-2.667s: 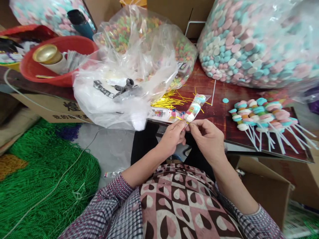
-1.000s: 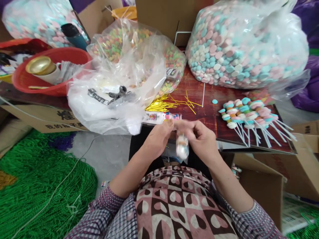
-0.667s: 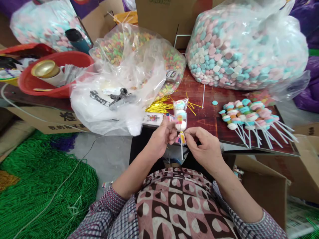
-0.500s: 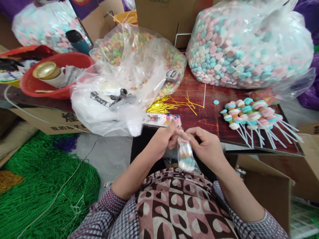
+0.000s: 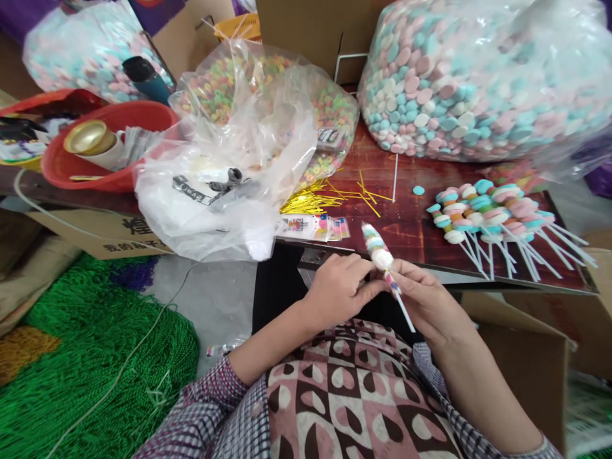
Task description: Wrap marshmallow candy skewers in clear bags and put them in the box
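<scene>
Read the clock from the wrapped candy stick [image 5: 382, 259], with 12 straight away from your body. You hold it at the table's near edge, its candy end leaning to 11 o'clock and its white stick pointing to 5. Your right hand [image 5: 428, 305] comes in from 4 o'clock, fingers pinched around the gathered neck of the wrapper, below the lowest white candy. Your left hand [image 5: 335, 288] lies at 8 o'clock, fingers curled, thumb and forefinger reaching to that same neck; you can't tell whether they grip it, since the fingertips are partly hidden.

On the dark red table [image 5: 408, 228], you have yellow twist ties [image 5: 310, 199] at 10 o'clock, a few scattered towards 11, with printed packets [image 5: 313, 227] lying flat just nearer you. At 12 lies 1 bare white stick [image 5: 395, 180], and at 1 o'clock 1 loose blue candy [image 5: 418, 190]. Unwrapped candy sticks [image 5: 495, 213] lie heaped between 2 and 3 o'clock, sticks towards you. Beyond, a bulging bag of pink, blue and white candies [image 5: 444, 102] sits at 1 o'clock, and a bag of small coloured rings [image 5: 329, 95] at 11.
</scene>
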`<state>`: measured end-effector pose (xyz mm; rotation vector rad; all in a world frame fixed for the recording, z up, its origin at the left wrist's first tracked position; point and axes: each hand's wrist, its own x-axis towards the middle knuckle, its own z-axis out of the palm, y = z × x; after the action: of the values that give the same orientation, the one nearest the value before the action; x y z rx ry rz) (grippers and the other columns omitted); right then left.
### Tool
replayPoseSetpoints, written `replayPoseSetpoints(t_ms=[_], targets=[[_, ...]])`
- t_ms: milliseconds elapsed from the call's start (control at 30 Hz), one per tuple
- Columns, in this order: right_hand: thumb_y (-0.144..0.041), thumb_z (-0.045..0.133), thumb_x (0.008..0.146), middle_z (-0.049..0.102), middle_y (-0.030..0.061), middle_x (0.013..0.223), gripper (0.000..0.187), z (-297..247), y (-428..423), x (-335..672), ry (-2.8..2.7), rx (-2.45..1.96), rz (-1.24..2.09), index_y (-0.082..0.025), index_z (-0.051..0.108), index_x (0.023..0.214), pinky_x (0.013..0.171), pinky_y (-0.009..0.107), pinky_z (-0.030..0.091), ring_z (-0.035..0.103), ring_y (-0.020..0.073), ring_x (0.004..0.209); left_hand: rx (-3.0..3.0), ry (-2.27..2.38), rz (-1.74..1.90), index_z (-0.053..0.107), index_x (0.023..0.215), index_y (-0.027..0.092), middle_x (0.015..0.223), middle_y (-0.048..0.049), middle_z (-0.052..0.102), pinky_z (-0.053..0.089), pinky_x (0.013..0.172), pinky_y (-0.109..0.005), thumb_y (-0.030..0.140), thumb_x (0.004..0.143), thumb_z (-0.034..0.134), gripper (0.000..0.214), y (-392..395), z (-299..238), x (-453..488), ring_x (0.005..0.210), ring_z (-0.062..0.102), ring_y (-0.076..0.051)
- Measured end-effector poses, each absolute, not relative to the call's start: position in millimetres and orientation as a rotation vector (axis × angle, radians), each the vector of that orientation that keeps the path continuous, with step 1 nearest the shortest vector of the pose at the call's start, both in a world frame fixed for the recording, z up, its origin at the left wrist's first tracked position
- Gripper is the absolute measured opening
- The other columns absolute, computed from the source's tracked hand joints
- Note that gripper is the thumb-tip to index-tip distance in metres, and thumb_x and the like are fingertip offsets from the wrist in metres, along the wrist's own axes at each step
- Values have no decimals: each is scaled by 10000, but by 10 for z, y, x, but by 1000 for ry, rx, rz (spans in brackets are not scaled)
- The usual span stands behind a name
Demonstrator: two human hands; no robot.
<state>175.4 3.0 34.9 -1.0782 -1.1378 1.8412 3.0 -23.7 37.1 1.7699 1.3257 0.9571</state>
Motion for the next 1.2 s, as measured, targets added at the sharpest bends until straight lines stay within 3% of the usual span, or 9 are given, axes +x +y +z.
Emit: replayPoseSetpoints(t_ms=[200,433,567,700,800,1000,1100,1200], targets=[[-420,759,758,625,-8,731,241,189,-63,2019,-1271,-1227,1559,-210,648,718,694,259,465,552,135,682,1604,994,938,646,1097,188,1048,-73,636,474,899,-313,242,883,532,248,-227,270,147,972,607,-183],[-466,761,722,711,16,876,295,36,-170,2097,-1121,-1237,1453,-221,706,877,808,314,510,635,171,806,1954,1074,1008,646,1133,223,1097,-80,643,486,939,-347,245,913,546,243,-141,116,350,1052,605,-189],[-380,789,705,730,47,943,235,-32,-445,2627,-1182,-1396,1258,-204,712,840,827,331,523,665,193,859,2008,1118,944,619,1205,246,1190,-67,646,483,987,-345,247,907,564,304,-31,163,277,1112,605,-181],[-378,753,715,752,71,924,268,-239,-927,3544,-1173,-1783,979,-192,726,905,781,341,533,681,220,833,1953,1431,1050,648,1154,245,1125,-28,694,508,922,-320,304,901,574,271,167,224,-63,1006,646,-164],[-447,629,776,758,73,884,323,-548,-1230,4151,-1094,-2200,712,-185,715,944,770,341,529,686,228,818,1998,1713,1168,695,1073,259,1028,0,728,517,862,-307,357,871,608,240,321,176,-390,887,665,-154],[-286,606,669,722,110,665,111,-1146,-1408,4474,-1072,-2601,640,-204,673,636,673,366,519,692,277,707,2226,2061,926,709,977,281,950,-20,724,496,904,-370,449,828,563,268,505,-110,-855,920,637,-211],[-255,615,660,758,107,757,151,-1228,-1342,4308,-1170,-2580,709,-212,728,749,703,358,541,717,275,763,2259,2118,837,701,932,260,972,-51,712,468,942,-393,522,796,555,329,571,-224,-969,943,616,-233],[-305,596,735,782,75,883,248,-1117,-1206,4111,-1319,-2464,795,-233,751,914,768,348,562,732,252,834,2274,2116,828,710,883,228,900,-76,694,466,918,-410,529,778,552,356,666,-280,-1021,898,603,-247]])
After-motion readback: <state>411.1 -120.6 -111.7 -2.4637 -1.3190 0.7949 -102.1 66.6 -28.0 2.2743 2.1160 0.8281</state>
